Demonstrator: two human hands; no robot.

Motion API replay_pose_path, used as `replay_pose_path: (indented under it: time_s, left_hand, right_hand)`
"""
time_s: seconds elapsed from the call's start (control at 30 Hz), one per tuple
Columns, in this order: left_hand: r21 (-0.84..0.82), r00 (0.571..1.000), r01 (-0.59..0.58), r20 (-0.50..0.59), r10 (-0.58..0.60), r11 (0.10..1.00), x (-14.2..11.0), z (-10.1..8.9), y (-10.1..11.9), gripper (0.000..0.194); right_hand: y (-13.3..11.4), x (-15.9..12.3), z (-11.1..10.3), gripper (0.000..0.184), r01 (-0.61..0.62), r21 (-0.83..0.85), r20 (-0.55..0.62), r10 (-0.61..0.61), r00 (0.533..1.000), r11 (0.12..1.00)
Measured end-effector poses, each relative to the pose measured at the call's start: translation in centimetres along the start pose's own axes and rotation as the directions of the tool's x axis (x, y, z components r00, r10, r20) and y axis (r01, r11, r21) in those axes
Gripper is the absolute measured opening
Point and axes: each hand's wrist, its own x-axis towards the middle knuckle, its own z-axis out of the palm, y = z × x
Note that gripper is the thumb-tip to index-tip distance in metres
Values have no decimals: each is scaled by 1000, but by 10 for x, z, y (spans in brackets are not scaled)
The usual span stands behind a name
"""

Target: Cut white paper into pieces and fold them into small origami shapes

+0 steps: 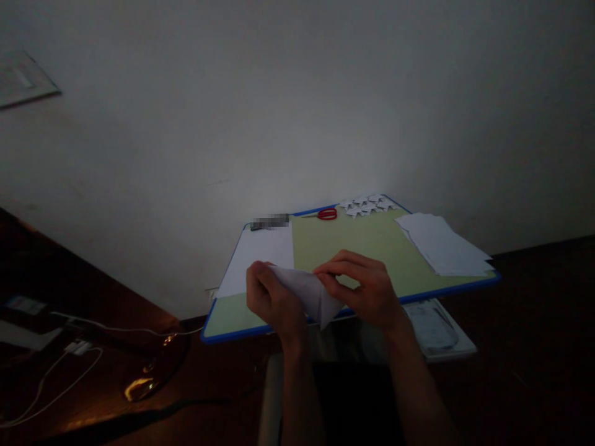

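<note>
A folded sheet of white paper is held up between my two hands, over the near edge of the table, with a pointed corner hanging down. My left hand is closed around its left side. At its upper right edge, the thumb and fingertips of my right hand pinch the paper. Beyond my hands, a flat white sheet lies on the left of the table. Several small folded white paper shapes sit in rows at the back right.
The green tabletop has a blue rim. Red-handled scissors lie at its back edge. A stack of white paper is on the right. White cables run at left. Below the table's right side is a pale box-like object.
</note>
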Motion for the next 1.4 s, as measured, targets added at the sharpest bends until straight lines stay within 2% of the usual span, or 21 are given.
replay_pose_path:
  time_s: [0.17,0.23,0.27,0.33,0.4,0.43,0.5,0.57,0.6,0.67,0.77,0.83,0.97,1.13,1.2,1.27,1.33,1.4]
  left_hand:
    - [63,997,-24,-69,29,998,-3,-3,2,46]
    - [20,996,56,-69,-54,998,-4,-2,0,51]
    - [-36,992,121,-38,-122,992,-5,-1,0,55]
    - [-153,969,235,109,-220,960,-6,0,-2,58]
    - [-207,920,292,328,-215,934,-6,1,-3,54]
    - [-204,877,301,442,-187,932,-7,0,-3,57]
    - [-166,758,322,635,-149,932,-8,-1,-3,77]
    - [-126,652,358,743,-151,925,-10,-1,-3,88]
    - [-114,624,373,766,-157,921,-11,-1,-4,90]
    - [-121,607,400,777,-163,908,-12,-1,-4,88]
    - [-183,623,441,767,-154,879,-12,-1,-4,80]
    - [-218,672,446,722,-164,868,-11,-1,-3,73]
    - [-239,769,427,603,-212,872,-13,1,-4,47]
    - [-152,856,389,425,-295,909,-19,5,-11,56]
    - [-86,902,277,366,-228,957,-19,6,-13,56]
    - [-32,923,130,370,-109,991,-18,5,-15,55]
    - [-7,905,42,424,-35,999,-18,5,-16,53]
    - [-13,877,21,480,-12,1000,-18,4,-17,51]
  right_hand:
    - [-1,0,4,12,3,-8,-3,-3,1000,1000]
    - [-2,0,7,12,1,-47,-39,-3,999,999]
    - [-2,1,9,12,-6,-78,-76,0,997,997]
    - [-2,2,12,12,-50,-146,-197,20,980,988]
    - [-1,2,15,13,-128,-178,-346,59,936,976]
    - [1,2,16,13,-170,-172,-408,87,909,970]
    - [3,1,18,12,-240,-126,-481,152,863,962]
    - [6,0,19,11,-299,-44,-494,240,836,953]
    - [7,-1,19,12,-326,9,-485,289,825,945]
    - [9,-2,17,17,-363,121,-450,377,810,924]
    - [10,-3,12,26,-368,228,-380,431,819,901]
    - [12,-4,10,28,-371,244,-343,437,831,896]
    - [16,-5,8,33,-395,234,-291,451,844,889]
    - [19,-6,7,45,-447,202,-185,482,856,871]
    - [18,-5,6,48,-485,233,-163,526,835,843]
    - [16,-3,6,48,-534,301,-137,590,796,790]
    - [13,-2,5,41,-578,376,-105,653,750,725]
    - [11,0,4,34,-606,424,-100,700,707,673]
